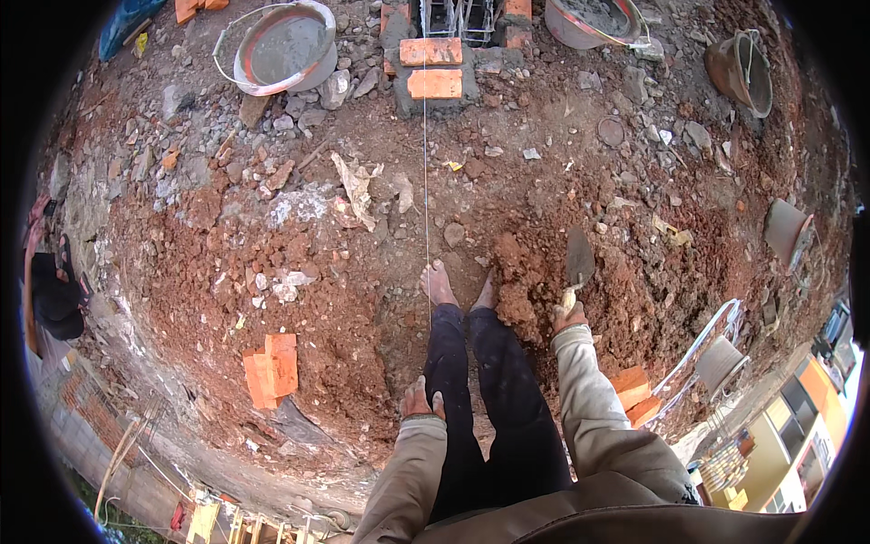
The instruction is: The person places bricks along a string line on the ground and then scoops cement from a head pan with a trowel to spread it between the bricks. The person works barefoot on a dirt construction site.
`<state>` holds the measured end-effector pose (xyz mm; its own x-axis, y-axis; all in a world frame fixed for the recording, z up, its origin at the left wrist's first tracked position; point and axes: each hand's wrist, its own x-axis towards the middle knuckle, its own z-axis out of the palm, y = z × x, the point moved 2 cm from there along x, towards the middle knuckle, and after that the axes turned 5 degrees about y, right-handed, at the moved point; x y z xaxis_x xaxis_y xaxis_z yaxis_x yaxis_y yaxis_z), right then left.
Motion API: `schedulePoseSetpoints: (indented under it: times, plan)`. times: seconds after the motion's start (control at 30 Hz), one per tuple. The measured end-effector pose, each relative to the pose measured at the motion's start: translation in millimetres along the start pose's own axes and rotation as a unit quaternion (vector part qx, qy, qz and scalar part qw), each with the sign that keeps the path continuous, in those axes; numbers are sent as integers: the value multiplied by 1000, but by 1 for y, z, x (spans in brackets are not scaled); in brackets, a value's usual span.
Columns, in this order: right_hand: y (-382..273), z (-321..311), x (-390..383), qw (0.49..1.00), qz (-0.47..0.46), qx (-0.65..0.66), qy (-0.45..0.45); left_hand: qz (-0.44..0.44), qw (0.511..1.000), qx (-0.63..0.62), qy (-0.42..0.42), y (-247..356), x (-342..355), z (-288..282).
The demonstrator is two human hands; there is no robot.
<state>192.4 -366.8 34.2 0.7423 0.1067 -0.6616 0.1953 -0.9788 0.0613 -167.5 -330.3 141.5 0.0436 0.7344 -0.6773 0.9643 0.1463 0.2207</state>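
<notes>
My right hand (568, 317) is wrapped round the pale handle of a trowel (580, 258). Its grey blade points away from me, above a mound of loose reddish soil (526, 283). Beside my left leg hangs my left hand (419, 400), with nothing in it and the thumb apart from the fingers. A thin taut string (427, 172) runs from the brickwork down toward my left foot. Ahead, two orange bricks (435, 84) lie one behind the other on wet grey mortar.
A bucket of grey mortar (328, 77) stands at the far left, another mortar bucket (555, 34) at the far right. Farther right are a tipped brown bucket (714, 68) and more pails. Loose bricks (284, 363) lie left of me. Rubble covers the uneven ground. Another person (59, 299) is at the left edge.
</notes>
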Motion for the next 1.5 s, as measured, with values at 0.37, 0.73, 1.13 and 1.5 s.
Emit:
schedulePoseSetpoints:
  times: [0.37,0.73,1.13,1.5]
  plan:
    - [-84,98,4,999,22,11,44,52,991,58,-109,1,29,33]
    - [-37,63,-31,997,-56,38,-47,-77,983,-68,-152,-45,47,9]
    - [102,-54,-113,989,-74,-110,-60,34,984,-173,-9,-150,-8,-26]
    - [140,-144,-198,988,-54,-118,-85,-101,913,-391,-59,-124,42,-53]
